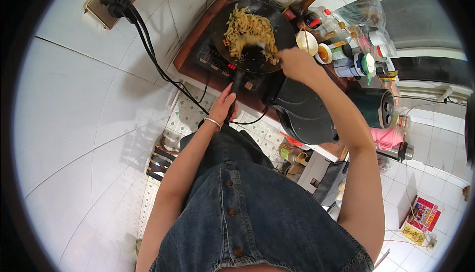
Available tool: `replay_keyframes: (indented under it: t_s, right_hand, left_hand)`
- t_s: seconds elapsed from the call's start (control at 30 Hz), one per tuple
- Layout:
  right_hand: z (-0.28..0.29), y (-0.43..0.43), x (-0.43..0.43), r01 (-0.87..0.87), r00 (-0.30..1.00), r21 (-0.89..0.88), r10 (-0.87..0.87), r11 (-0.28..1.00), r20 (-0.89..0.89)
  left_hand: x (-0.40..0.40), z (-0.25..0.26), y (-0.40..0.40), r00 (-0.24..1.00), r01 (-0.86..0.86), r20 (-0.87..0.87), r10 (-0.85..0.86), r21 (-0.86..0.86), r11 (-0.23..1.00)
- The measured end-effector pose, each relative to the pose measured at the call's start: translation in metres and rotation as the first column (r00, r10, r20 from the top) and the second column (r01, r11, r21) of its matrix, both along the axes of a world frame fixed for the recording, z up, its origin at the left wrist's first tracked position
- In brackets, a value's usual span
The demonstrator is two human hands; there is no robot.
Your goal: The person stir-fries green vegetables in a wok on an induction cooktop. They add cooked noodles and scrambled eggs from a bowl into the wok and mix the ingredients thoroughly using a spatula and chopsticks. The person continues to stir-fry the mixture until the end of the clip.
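Note:
A dark frying pan point(284, 23) stands on the induction cooktop point(207, 62), whose display glows red. My left hand point(223, 105) grips the pan's black handle point(238, 81) near its end. Over the pan's right rim, my right hand point(297, 64) is shut on a cooking utensil point(262, 45); motion blur hides its exact shape. The utensil's head is in the cooked noodle-like strips point(248, 25), mixed with bits of green and orange. Beside the pan sits a white bowl point(306, 41) with chopsticks across it.
Glass and plastic bottles point(302, 5) and lidded jars point(347, 66) crowd the counter's right side. A black lid-like appliance part point(306, 110) lies below my right forearm. Power cords point(148, 45) hang from the wall socket point(111, 3) at left. A pink bottle point(387, 137) stands farther right.

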State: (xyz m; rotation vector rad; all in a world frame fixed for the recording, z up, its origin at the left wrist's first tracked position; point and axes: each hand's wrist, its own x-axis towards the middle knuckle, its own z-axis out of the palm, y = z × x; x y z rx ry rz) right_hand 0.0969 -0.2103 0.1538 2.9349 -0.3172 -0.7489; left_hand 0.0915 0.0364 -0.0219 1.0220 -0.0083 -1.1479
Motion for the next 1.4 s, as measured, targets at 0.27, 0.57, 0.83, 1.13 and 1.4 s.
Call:
replay_keyframes:
  t_s: [0.27,0.57,0.83,1.13,1.4]
  right_hand:
    - [0.059,-0.113,0.019,0.447,0.889,0.449,-0.440,0.774,-0.128]
    - [-0.027,-0.126,0.103,0.392,0.906,0.707,-0.381,0.588,-0.185]
    - [0.035,-0.013,0.016,-0.241,0.966,0.076,0.231,0.967,0.119]
    - [-0.003,-0.011,0.010,-0.159,0.978,-0.095,0.170,0.983,0.118]
    - [-0.069,-0.023,0.015,-0.075,0.962,-0.113,0.102,0.991,0.253]
  left_hand:
    - [0.001,-0.009,0.007,0.999,-0.038,0.002,0.038,0.007,0.999]
    - [0.004,0.005,0.003,0.999,0.009,-0.042,-0.007,0.041,0.999]
    - [0.005,0.000,0.004,0.999,-0.007,-0.038,0.009,0.044,0.999]
    - [0.002,-0.004,0.001,1.000,-0.002,-0.001,0.002,0.012,1.000]
    - [0.003,0.000,0.001,1.000,0.002,-0.030,-0.002,0.023,1.000]
